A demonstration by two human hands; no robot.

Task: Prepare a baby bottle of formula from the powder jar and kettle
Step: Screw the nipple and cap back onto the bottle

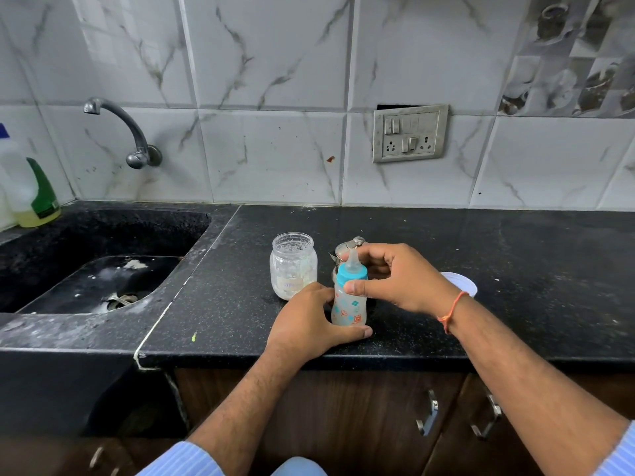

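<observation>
A small baby bottle (348, 307) with a blue collar and clear teat stands upright on the black counter (515, 269), holding milky liquid. My left hand (309, 324) wraps its lower body. My right hand (398, 276) grips the blue collar with thumb and fingers. Just left of the bottle stands the open glass powder jar (292, 266), with white powder at its bottom. Behind the bottle a small steel kettle (345, 250) is mostly hidden by my right hand. A white lid (462, 283) lies on the counter behind my right wrist.
A black sink (96, 269) with white residue lies to the left, a wall tap (130, 135) above it. A detergent bottle (31, 190) stands at the far left. A switch socket (410, 134) is on the tiled wall. Drawer handles (427, 413) sit below the counter edge.
</observation>
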